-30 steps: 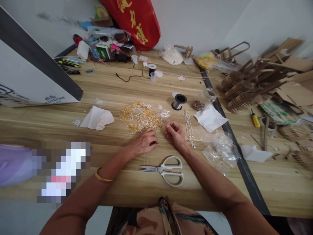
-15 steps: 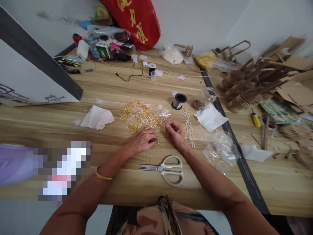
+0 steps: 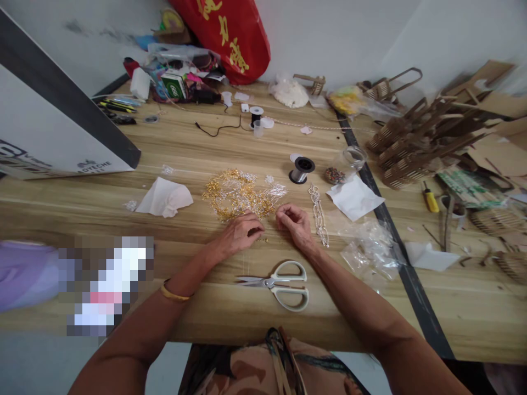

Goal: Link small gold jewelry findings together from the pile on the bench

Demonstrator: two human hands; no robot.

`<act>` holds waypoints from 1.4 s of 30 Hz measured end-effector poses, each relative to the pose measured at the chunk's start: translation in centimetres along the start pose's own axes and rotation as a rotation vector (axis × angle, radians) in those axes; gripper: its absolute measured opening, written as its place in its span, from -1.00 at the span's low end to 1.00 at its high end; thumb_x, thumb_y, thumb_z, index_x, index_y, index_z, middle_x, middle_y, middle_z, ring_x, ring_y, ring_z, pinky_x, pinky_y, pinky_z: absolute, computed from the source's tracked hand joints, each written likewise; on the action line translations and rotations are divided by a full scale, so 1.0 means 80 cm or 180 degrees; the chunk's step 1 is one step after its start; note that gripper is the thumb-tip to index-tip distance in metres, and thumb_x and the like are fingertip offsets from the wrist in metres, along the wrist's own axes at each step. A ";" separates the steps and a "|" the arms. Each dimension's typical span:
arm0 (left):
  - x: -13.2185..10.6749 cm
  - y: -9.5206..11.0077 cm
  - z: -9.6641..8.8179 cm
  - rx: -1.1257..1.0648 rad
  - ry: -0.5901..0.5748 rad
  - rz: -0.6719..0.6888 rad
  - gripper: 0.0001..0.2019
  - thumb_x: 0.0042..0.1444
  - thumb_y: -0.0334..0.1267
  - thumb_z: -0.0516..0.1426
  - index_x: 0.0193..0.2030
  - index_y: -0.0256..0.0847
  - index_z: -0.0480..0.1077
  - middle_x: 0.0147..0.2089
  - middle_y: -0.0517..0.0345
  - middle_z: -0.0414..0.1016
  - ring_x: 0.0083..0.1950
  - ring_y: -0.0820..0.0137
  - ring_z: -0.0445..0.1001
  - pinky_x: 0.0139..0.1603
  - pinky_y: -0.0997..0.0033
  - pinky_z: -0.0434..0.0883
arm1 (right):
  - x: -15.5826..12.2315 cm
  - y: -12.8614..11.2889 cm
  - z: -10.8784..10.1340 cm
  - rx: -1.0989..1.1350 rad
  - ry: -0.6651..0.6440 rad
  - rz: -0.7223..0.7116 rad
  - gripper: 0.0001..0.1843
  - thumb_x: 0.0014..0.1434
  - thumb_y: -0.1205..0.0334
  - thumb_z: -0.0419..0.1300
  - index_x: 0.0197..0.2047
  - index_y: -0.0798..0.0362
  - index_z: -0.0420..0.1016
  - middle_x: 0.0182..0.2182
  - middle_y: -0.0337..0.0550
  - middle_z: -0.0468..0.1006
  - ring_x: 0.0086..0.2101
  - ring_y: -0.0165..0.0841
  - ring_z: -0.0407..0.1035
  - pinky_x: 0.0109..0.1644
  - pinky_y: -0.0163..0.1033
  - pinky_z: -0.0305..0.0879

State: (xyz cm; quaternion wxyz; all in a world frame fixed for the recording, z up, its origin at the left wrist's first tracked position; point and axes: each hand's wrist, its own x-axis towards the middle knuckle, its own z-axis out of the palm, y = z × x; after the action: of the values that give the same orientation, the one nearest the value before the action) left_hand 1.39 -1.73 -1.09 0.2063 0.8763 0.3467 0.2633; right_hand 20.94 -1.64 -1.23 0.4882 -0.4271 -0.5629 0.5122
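Observation:
My left hand [image 3: 241,235] rests at the near edge of a pile of gold and silver beads [image 3: 239,195], its fingers curled together. Just below its fingertips is a short string of small gold beads [image 3: 262,240]. My right hand [image 3: 294,222] is closed in a pinch to the right of the pile; what it pinches, if anything, is too small to make out. A silvery bead strand [image 3: 318,215] lies right of that hand. White-handled scissors [image 3: 269,282] lie nearer me, blades pointing left.
Behind the hands stand a wire spool [image 3: 302,170] and a glass jar [image 3: 354,159]. White paper [image 3: 356,196] and clear plastic bags [image 3: 374,249] lie to the right, crumpled paper [image 3: 164,196] to the left. Wooden baskets [image 3: 403,142] are stacked far right; a large box [image 3: 61,120] stands left.
My left fingers have shifted slightly left, and more of the small gold string shows below them. My right hand has barely moved. The scissors stay put.

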 end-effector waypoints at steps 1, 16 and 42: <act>0.000 0.000 0.000 0.0003 0.0003 -0.0005 -0.89 0.12 -0.39 0.11 -0.34 -0.27 0.48 -0.36 0.07 0.48 -0.25 0.37 0.40 -0.13 0.31 0.36 | 0.000 0.000 0.000 0.0024 -0.0005 -0.0019 -0.70 0.07 -0.03 0.23 -0.39 0.06 0.39 -0.59 -0.28 0.33 -0.57 -0.46 0.19 -0.49 -0.33 0.19; 0.006 0.014 -0.002 0.0206 -0.0481 0.0121 -0.91 0.12 -0.35 0.14 -0.34 -0.26 0.48 -0.33 0.09 0.43 -0.18 0.33 0.36 -0.07 0.30 0.31 | -0.001 -0.002 0.002 0.0023 -0.0079 0.0082 -0.67 0.06 -0.06 0.22 -0.39 0.06 0.36 -0.60 -0.31 0.29 -0.61 -0.49 0.14 -0.55 -0.35 0.10; 0.004 0.008 0.008 0.0020 -0.0292 0.0018 -0.91 0.12 -0.38 0.12 -0.38 -0.25 0.43 -0.35 0.12 0.46 -0.23 0.38 0.40 -0.15 0.38 0.34 | 0.002 -0.007 -0.007 -0.0855 -0.0670 -0.0031 -0.82 0.18 0.15 0.09 -0.34 0.09 0.37 -0.62 -0.34 0.31 -0.60 -0.50 0.15 -0.52 -0.38 0.04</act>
State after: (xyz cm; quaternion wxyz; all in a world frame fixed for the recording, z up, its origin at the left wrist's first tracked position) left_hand 2.33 -2.08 -1.14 0.2185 0.8891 0.3352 0.2223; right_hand 21.50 -1.45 -0.69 0.3676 -0.4297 -0.6764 0.4719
